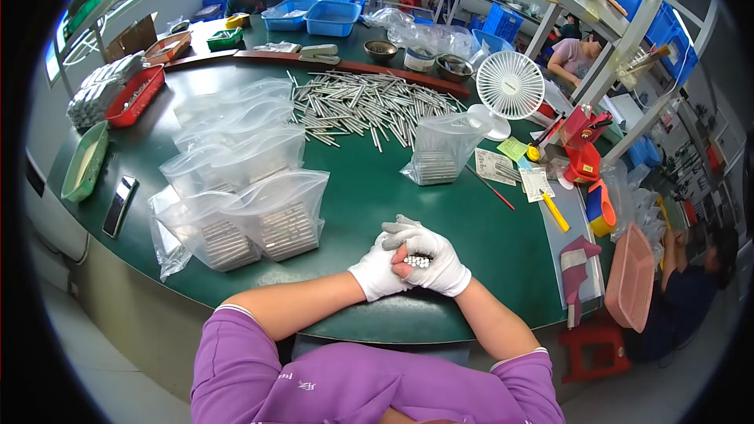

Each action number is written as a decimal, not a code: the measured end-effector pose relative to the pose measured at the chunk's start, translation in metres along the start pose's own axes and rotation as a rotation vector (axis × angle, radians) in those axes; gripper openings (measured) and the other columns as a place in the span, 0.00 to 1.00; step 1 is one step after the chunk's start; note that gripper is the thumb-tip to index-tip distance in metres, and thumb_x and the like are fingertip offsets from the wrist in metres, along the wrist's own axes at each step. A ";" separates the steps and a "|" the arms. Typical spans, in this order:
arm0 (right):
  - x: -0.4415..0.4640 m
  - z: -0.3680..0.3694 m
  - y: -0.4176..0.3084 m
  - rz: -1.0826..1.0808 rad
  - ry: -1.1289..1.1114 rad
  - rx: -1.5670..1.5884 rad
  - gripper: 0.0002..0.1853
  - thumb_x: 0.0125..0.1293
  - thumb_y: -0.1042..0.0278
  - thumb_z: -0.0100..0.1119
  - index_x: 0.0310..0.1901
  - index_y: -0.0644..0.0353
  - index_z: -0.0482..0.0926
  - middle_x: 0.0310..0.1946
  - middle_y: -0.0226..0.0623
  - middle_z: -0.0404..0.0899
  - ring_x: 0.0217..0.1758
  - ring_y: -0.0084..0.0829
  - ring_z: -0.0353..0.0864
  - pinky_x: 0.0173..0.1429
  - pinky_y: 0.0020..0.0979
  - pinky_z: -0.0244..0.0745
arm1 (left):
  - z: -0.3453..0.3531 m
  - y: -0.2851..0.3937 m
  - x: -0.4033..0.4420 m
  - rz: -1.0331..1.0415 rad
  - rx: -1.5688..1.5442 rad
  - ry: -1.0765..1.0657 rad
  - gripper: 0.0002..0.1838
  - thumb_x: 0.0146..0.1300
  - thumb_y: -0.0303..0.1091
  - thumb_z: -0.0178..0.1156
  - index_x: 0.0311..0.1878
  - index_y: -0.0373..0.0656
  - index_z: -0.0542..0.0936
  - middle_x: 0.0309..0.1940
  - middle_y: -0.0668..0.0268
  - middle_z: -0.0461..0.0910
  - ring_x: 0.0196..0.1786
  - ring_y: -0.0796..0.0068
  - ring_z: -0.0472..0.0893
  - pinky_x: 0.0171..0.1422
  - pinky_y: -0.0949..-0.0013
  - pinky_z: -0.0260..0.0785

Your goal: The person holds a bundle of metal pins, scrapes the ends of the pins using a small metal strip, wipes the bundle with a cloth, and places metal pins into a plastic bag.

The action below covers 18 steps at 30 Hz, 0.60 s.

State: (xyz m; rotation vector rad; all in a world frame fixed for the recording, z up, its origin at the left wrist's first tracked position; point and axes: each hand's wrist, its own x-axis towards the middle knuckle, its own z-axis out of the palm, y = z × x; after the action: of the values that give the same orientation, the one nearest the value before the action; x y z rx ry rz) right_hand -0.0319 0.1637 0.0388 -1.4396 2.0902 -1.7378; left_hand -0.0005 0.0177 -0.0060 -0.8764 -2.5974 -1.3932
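Note:
My left hand (380, 269) and my right hand (437, 261), both in white gloves with some bare fingertips showing, press together near the front edge of the table. Between them is a bundle of thin metal rods (417, 261), seen end-on; the rest of it is hidden by the fingers. Beyond my hands, a clear zip bag (440, 159) of rods stands upright. To the left lie several more filled bags (287, 224). Farther back spreads a loose pile of metal rods (369, 106).
The green table (369, 196) also carries a phone (119, 206), a green tray (85, 161) and a red tray (135, 96) on the left. A white fan (510, 85), paper slips (496, 166), a red pencil (493, 190) and a yellow marker (554, 211) are on the right.

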 end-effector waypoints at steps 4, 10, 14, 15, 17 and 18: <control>0.006 0.000 -0.015 -0.153 -0.028 -0.133 0.07 0.53 0.70 0.68 0.32 0.56 0.78 0.41 0.31 0.81 0.59 0.42 0.78 0.73 0.50 0.57 | 0.007 -0.003 0.000 0.210 -0.035 0.175 0.26 0.49 0.41 0.67 0.54 0.51 0.76 0.62 0.56 0.67 0.66 0.50 0.65 0.72 0.53 0.54; -0.002 0.001 0.004 0.074 0.051 0.063 0.08 0.53 0.73 0.69 0.32 0.57 0.78 0.41 0.31 0.81 0.60 0.40 0.76 0.70 0.43 0.59 | -0.005 0.003 0.005 0.011 0.163 0.095 0.33 0.47 0.43 0.69 0.58 0.47 0.73 0.57 0.53 0.72 0.66 0.50 0.65 0.75 0.52 0.49; -0.006 0.003 0.002 0.123 0.070 0.040 0.08 0.52 0.75 0.68 0.32 0.58 0.78 0.40 0.33 0.81 0.57 0.37 0.77 0.64 0.36 0.66 | -0.005 0.006 0.003 -0.051 0.384 0.089 0.35 0.47 0.49 0.68 0.59 0.47 0.72 0.60 0.51 0.70 0.67 0.47 0.63 0.76 0.49 0.45; -0.009 0.005 0.001 0.188 0.107 0.046 0.08 0.52 0.76 0.68 0.32 0.58 0.78 0.40 0.33 0.80 0.56 0.36 0.78 0.62 0.34 0.68 | -0.004 0.006 0.002 -0.059 0.432 0.094 0.37 0.47 0.49 0.68 0.60 0.46 0.72 0.62 0.50 0.69 0.68 0.47 0.62 0.77 0.49 0.44; -0.010 0.009 0.001 0.158 0.157 0.085 0.08 0.52 0.78 0.68 0.33 0.58 0.78 0.37 0.32 0.78 0.49 0.32 0.79 0.55 0.30 0.72 | -0.004 0.011 -0.001 -0.082 0.505 0.094 0.39 0.46 0.51 0.68 0.62 0.45 0.70 0.63 0.49 0.67 0.69 0.46 0.61 0.77 0.48 0.43; -0.011 0.008 0.000 0.208 0.187 0.062 0.09 0.52 0.78 0.68 0.32 0.58 0.77 0.35 0.31 0.78 0.48 0.30 0.78 0.59 0.32 0.69 | -0.006 0.015 -0.001 -0.107 0.577 0.103 0.42 0.46 0.52 0.68 0.64 0.44 0.68 0.64 0.49 0.66 0.70 0.46 0.60 0.77 0.48 0.42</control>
State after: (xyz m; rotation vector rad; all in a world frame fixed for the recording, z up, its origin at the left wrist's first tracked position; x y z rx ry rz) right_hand -0.0214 0.1651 0.0304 -1.0376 2.1606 -1.8979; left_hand 0.0069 0.0194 0.0083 -0.5672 -2.7547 -0.6068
